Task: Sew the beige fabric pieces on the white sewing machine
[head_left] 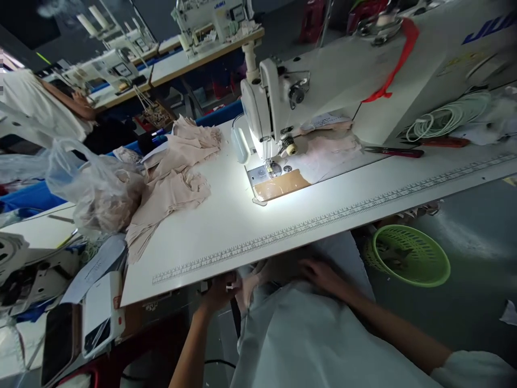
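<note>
Below the table's front edge, my left hand (220, 291) has its fingers bent at the edge of beige fabric (251, 283) on my lap; its grip is in shadow. My right hand (321, 274) rests on the dark side of the lap fabric, fingers blurred and partly hidden. Above them stands a white sewing machine (264, 108) with its lamp lit over the needle plate (262, 173). Stacks of beige cut pieces (173, 183) lie on the left of the white table (226, 231). Pale fabric (331, 153) sits right of the needle.
A plastic bag (105, 188) of beige pieces, a phone (60, 342) and a white case (100, 315) are at left. Scissors (398, 152) and coiled cord (448, 118) lie at right. A green basket (410, 256) stands on the floor. Another person (44, 102) sits at back left.
</note>
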Demonstrator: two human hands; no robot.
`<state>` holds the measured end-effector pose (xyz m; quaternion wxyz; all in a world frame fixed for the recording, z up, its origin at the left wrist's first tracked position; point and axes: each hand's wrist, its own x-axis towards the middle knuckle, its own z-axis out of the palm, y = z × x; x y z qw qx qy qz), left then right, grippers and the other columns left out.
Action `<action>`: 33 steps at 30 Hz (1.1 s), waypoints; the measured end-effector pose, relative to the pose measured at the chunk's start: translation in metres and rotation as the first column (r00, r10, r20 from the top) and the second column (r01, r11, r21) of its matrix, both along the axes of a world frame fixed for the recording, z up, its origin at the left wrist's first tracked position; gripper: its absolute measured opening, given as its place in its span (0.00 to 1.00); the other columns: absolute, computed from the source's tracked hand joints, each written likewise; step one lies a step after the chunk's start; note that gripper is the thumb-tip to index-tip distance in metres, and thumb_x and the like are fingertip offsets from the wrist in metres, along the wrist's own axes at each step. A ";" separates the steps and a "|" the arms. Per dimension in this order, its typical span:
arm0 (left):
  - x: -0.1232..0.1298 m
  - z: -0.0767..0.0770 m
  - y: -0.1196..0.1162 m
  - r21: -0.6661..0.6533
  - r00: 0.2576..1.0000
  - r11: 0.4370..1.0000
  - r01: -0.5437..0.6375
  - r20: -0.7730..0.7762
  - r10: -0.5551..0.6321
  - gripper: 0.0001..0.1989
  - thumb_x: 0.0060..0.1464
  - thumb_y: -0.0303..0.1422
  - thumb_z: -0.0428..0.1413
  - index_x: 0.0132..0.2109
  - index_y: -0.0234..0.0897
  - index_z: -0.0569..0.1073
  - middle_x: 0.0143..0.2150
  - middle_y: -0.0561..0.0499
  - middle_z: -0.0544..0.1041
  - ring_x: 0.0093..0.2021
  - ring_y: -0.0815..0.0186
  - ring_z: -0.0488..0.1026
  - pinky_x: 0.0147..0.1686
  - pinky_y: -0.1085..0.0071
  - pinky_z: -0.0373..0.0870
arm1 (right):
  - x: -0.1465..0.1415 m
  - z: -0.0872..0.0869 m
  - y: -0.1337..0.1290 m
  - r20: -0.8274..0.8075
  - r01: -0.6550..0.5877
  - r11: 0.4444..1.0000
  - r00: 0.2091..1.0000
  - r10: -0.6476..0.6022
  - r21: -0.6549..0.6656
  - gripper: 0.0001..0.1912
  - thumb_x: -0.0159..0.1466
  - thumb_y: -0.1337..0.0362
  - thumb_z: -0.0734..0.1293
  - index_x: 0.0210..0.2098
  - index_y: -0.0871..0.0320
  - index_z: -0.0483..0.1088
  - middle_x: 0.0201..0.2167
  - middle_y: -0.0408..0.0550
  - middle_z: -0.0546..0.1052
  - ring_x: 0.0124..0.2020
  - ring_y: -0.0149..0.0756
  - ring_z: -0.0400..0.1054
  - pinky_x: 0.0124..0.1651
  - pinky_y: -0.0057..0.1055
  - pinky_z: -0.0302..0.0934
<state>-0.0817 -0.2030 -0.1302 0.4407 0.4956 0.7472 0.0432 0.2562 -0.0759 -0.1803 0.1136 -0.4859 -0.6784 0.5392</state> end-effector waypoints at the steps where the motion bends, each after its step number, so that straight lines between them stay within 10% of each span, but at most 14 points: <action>1: 0.002 0.002 -0.003 0.010 0.999 1.000 0.014 -0.051 -0.013 0.18 0.56 0.40 0.56 0.51 0.40 0.78 0.55 0.41 0.80 0.59 0.46 0.75 0.59 0.55 0.71 | 0.005 0.014 -0.001 -0.008 -0.054 0.999 0.999 0.054 0.006 0.14 0.63 0.53 0.66 0.39 0.54 0.78 0.40 0.54 0.83 0.43 0.47 0.77 0.51 0.43 0.69; 6: 0.029 0.056 0.000 0.162 0.976 0.963 0.217 -0.011 -0.218 0.22 0.61 0.40 0.55 0.62 0.48 0.74 0.61 0.46 0.78 0.62 0.52 0.74 0.63 0.58 0.70 | 0.035 0.131 0.028 -0.242 -0.324 0.945 0.914 0.327 0.053 0.20 0.72 0.50 0.60 0.49 0.56 0.76 0.35 0.47 0.82 0.32 0.35 0.76 0.36 0.30 0.68; 8: 0.054 0.097 0.021 0.264 0.917 0.905 0.332 0.136 -0.376 0.19 0.64 0.44 0.55 0.60 0.53 0.75 0.60 0.50 0.79 0.58 0.55 0.76 0.60 0.63 0.73 | 0.043 0.171 0.061 -0.189 -0.167 0.943 0.955 0.228 0.289 0.18 0.73 0.51 0.59 0.43 0.55 0.76 0.31 0.45 0.81 0.27 0.31 0.73 0.32 0.27 0.63; 10: 0.086 0.137 0.055 0.351 0.802 0.816 0.459 0.232 -0.550 0.16 0.67 0.44 0.53 0.57 0.50 0.77 0.55 0.48 0.81 0.53 0.58 0.79 0.52 0.68 0.77 | 0.046 0.193 0.106 -0.057 0.028 0.804 0.998 0.007 0.594 0.13 0.71 0.57 0.62 0.40 0.55 0.75 0.32 0.45 0.80 0.31 0.33 0.72 0.34 0.27 0.59; 13: 0.131 0.172 0.125 0.545 0.744 0.702 0.459 0.197 -0.639 0.13 0.69 0.38 0.50 0.52 0.43 0.77 0.47 0.47 0.82 0.45 0.63 0.80 0.46 0.69 0.77 | 0.040 0.195 0.172 0.121 0.074 0.589 0.951 -0.286 0.805 0.10 0.68 0.66 0.61 0.38 0.57 0.75 0.41 0.50 0.81 0.35 0.35 0.71 0.36 0.29 0.56; 21: 0.176 0.135 0.280 0.804 0.974 0.553 0.218 -0.144 -0.175 0.09 0.60 0.33 0.58 0.47 0.38 0.74 0.41 0.47 0.78 0.30 0.66 0.74 0.35 0.68 0.73 | 0.033 0.171 0.209 0.255 -0.066 0.519 0.918 -0.303 0.852 0.09 0.70 0.67 0.61 0.38 0.57 0.73 0.40 0.50 0.78 0.34 0.34 0.70 0.31 0.29 0.50; 29: 0.198 0.137 0.297 0.813 0.994 0.581 0.048 0.019 -0.109 0.11 0.62 0.38 0.57 0.33 0.39 0.72 0.34 0.47 0.78 0.35 0.63 0.75 0.34 0.69 0.69 | 0.039 0.162 0.203 0.021 0.031 0.407 0.992 -0.123 0.913 0.07 0.70 0.63 0.63 0.36 0.55 0.70 0.38 0.47 0.77 0.30 0.31 0.69 0.32 0.28 0.54; 33: 0.169 0.139 0.272 0.725 0.977 0.688 -0.022 0.162 -0.140 0.09 0.65 0.34 0.51 0.34 0.41 0.66 0.23 0.56 0.72 0.25 0.68 0.70 0.29 0.72 0.65 | 0.036 0.157 0.198 0.039 -0.018 0.407 0.998 -0.043 0.913 0.07 0.70 0.62 0.63 0.37 0.54 0.71 0.37 0.46 0.77 0.30 0.33 0.70 0.31 0.29 0.55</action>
